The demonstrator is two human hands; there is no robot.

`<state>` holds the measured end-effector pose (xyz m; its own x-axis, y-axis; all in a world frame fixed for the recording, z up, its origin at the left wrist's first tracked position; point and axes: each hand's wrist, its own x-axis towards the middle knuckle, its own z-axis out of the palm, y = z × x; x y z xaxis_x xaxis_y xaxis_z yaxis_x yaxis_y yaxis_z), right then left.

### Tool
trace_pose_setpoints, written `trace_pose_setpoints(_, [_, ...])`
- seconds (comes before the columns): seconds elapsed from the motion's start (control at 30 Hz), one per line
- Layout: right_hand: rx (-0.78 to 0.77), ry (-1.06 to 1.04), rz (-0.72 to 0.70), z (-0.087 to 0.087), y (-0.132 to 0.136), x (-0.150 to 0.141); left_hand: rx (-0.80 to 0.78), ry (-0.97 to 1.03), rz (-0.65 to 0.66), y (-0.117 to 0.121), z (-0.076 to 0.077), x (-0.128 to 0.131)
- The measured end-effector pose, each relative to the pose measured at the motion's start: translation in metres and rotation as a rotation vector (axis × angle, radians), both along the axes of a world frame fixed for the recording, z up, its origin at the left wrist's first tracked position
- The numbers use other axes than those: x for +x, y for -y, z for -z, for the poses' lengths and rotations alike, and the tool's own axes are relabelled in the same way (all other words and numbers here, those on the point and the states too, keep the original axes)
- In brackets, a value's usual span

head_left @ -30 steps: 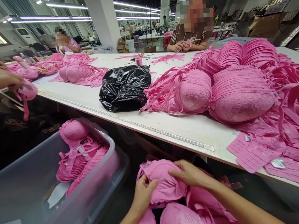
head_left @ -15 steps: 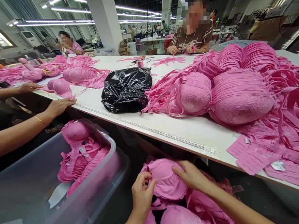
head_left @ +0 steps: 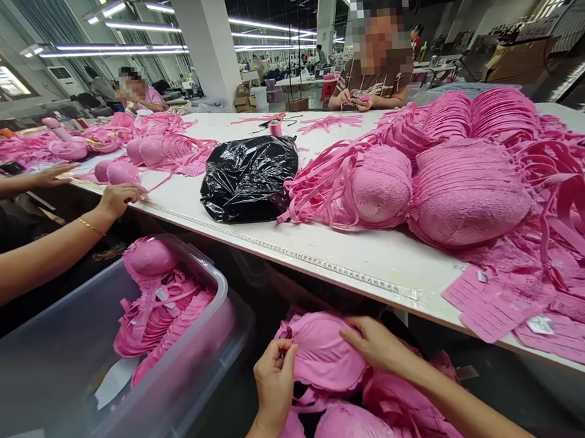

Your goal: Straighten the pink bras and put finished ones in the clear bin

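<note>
A pink bra (head_left: 326, 350) is stretched between my two hands below the table edge, the smooth inner side of one cup facing up. My left hand (head_left: 276, 377) pinches its left edge between thumb and fingers. On the right side of the cup, my right hand (head_left: 376, 343) grips with the thumb on top and the fingers behind, partly hidden. More pink bras (head_left: 357, 431) with lacy cups lie just beneath, close to my lap.
A white table (head_left: 375, 260) with a measuring tape (head_left: 300, 255) along its edge bears stacked pink bras (head_left: 470, 186) and a black plastic bag (head_left: 249, 175). At left stands a plastic bin (head_left: 217, 284) holding bras. A co-worker's hands (head_left: 118, 198) are beyond it; another person sits opposite.
My left hand has shifted slightly left along the bra's edge, and the cup looks pulled tauter. The co-worker's near hand at left has lifted and drawn back a little.
</note>
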<state>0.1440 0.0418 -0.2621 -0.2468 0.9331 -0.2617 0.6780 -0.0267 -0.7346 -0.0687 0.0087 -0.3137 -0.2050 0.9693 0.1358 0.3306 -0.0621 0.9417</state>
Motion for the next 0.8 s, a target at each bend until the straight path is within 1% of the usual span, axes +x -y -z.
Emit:
trace_pose_setpoints(0.07, [0.011, -0.02, 0.013, 0.0, 0.001, -0.001, -0.003, 0.056, -0.021, -0.001, 0.002, 0.001])
trace_pose_setpoints(0.13, [0.005, -0.047, 0.025, 0.001, 0.001, -0.001, 0.01, 0.071, -0.039, -0.002, 0.002, 0.002])
trace_pose_setpoints(0.27, [-0.024, -0.074, 0.044, 0.003, 0.0, -0.002, 0.092, 0.0, -0.032, -0.002, 0.002, 0.001])
trace_pose_setpoints(0.37, [-0.055, -0.104, 0.057, 0.005, -0.002, -0.003, 0.184, -0.024, -0.003, -0.003, 0.004, -0.001])
trace_pose_setpoints(0.43, [-0.082, -0.135, 0.077, 0.006, -0.004, -0.004, 0.209, -0.027, 0.019, -0.003, 0.004, -0.001])
trace_pose_setpoints(0.57, [-0.172, -0.236, 0.117, 0.01, -0.006, -0.004, 0.154, -0.011, 0.044, -0.005, 0.005, 0.0])
trace_pose_setpoints(0.67, [-0.266, -0.381, 0.11, 0.011, -0.006, -0.004, 0.091, 0.061, 0.014, -0.006, 0.005, 0.002])
trace_pose_setpoints(0.73, [-0.285, -0.433, 0.093, 0.011, -0.006, -0.003, 0.057, 0.106, -0.006, -0.007, 0.004, 0.002])
trace_pose_setpoints(0.8, [-0.279, -0.44, 0.076, 0.01, -0.006, -0.001, 0.033, 0.12, -0.005, -0.007, 0.003, 0.002])
